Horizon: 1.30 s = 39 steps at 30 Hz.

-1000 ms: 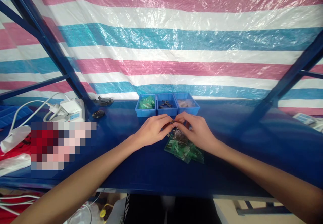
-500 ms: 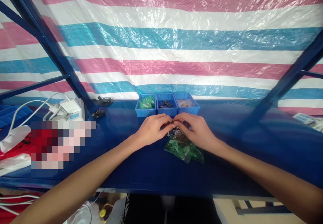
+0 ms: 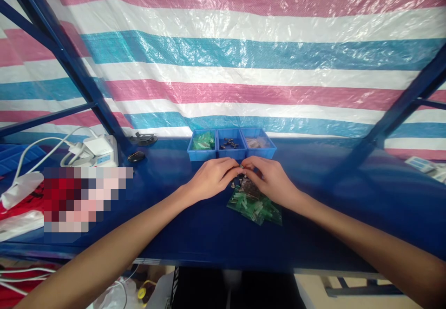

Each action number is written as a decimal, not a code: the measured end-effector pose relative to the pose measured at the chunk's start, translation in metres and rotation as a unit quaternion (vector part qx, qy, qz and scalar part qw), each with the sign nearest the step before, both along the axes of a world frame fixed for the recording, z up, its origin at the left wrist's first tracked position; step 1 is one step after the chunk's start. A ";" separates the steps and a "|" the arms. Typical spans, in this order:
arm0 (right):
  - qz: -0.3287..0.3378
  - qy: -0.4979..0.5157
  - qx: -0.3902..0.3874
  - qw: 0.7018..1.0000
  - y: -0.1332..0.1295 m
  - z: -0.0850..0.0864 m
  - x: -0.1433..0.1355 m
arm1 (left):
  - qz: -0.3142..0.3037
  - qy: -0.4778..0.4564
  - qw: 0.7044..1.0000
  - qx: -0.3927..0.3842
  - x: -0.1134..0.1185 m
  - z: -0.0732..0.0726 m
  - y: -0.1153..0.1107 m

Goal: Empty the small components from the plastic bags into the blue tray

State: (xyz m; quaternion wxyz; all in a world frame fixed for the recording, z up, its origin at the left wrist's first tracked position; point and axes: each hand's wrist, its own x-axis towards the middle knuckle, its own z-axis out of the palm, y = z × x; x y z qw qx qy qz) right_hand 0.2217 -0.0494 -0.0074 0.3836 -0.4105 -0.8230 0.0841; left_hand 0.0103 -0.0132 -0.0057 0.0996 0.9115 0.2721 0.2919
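Note:
My left hand (image 3: 215, 176) and my right hand (image 3: 268, 176) meet fingertip to fingertip just in front of the blue bins. Pinched between both thumbs and forefingers is a small metal part (image 3: 241, 166), too small and too covered to name exactly. Below the fingertips lies a little metal piece shaped like a screw (image 3: 233, 185). Under my right hand rests a clear plastic bag (image 3: 256, 207) with green strips and other small pieces; its upper end is partly hidden by that hand.
Three joined blue bins hold green pieces (image 3: 204, 141), dark metal parts (image 3: 230, 143) and pale packets (image 3: 257, 142). To the left are a black mouse-like object (image 3: 136, 156), a white power strip (image 3: 106, 153) with cables, and red material (image 3: 28, 195). Striped sheeting (image 3: 244, 76) hangs behind.
The fingers have shifted slightly around the small metal part, and its shiny end now shows above the fingertips. Bag and bins lie as before.

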 end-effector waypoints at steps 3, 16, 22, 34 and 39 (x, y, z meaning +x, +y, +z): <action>-0.008 -0.020 0.028 0.999 0.000 -0.002 0.001 | -0.003 0.007 1.000 -0.006 -0.001 0.002 -0.001; -0.019 -0.144 0.118 0.982 0.001 -0.008 0.005 | -0.007 0.014 1.000 0.005 0.000 -0.003 0.000; -0.017 -0.185 0.173 0.967 0.000 -0.007 0.005 | 0.008 0.006 1.000 0.000 0.001 -0.005 0.002; 0.028 -0.198 0.188 0.962 0.003 -0.007 0.007 | 0.007 -0.053 0.995 -0.079 0.003 -0.004 0.001; 0.041 -0.153 0.146 0.976 0.003 -0.010 0.006 | 0.009 -0.037 0.994 -0.103 0.001 -0.001 0.002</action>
